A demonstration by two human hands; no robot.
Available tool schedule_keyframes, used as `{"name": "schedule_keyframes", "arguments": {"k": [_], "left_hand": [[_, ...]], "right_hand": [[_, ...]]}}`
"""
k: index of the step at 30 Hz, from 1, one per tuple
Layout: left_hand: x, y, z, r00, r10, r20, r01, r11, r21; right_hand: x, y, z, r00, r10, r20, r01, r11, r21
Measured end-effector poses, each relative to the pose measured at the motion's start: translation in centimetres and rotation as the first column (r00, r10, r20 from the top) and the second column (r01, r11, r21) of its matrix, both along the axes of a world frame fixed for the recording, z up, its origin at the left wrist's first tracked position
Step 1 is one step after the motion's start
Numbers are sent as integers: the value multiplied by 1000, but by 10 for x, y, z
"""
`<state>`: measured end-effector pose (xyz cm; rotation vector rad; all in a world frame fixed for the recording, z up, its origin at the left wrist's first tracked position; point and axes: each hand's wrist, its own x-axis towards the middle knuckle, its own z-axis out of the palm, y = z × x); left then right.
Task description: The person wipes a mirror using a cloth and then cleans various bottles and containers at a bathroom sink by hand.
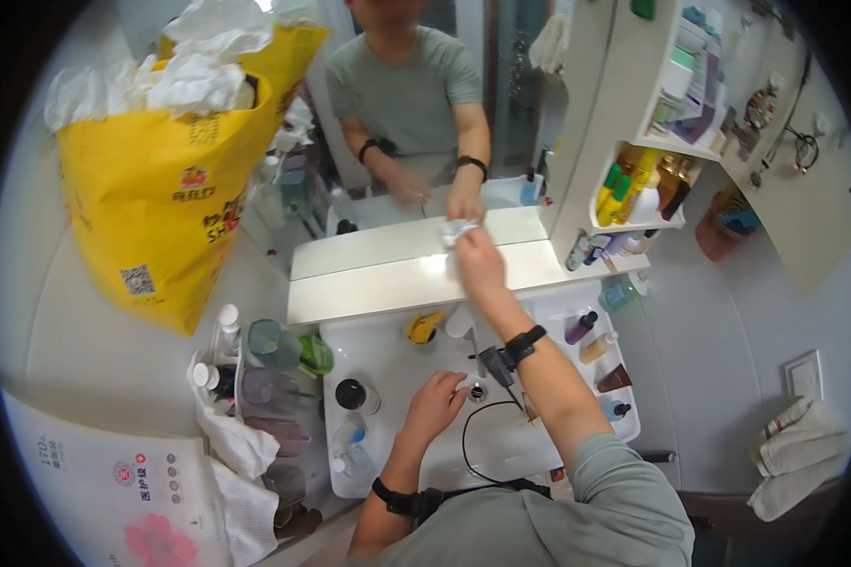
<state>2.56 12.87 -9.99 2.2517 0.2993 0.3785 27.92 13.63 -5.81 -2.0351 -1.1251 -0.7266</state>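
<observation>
My right hand (479, 264) reaches forward and pinches a crumpled white tissue (457, 234) against the lower part of the mirror (404, 170), just above the white ledge (369, 289). Its reflection meets it in the glass. My left hand (436, 404) hovers over the white washbasin (411, 457), holding nothing, fingers slightly apart, left of the drain (476, 392). Both wrists wear black bands, and a black cable (466, 439) loops from the right one over the basin. Behind my right forearm, the faucet (476, 347) is partly hidden.
Bottles, including a purple one (581, 327), line the basin's right rim. A black-lidded jar (357, 395) and a clear bottle (354, 461) stand at its left. A yellow bag (156, 198) stuffed with tissues hangs at upper left. Shelves (638, 225) with toiletries flank the mirror's right side.
</observation>
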Motion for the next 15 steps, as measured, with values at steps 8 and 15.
{"name": "schedule_keyframes", "arguments": {"k": [8,15], "left_hand": [[22,-22,-10,990,-140,0,140,990,11],[-3,-7,-2,997,-52,-55,50,998,-35]], "right_hand": [[59,-71,-2,855,-511,-94,504,860,-84],[7,15,-27,821,0,-571,173,953,248]]}}
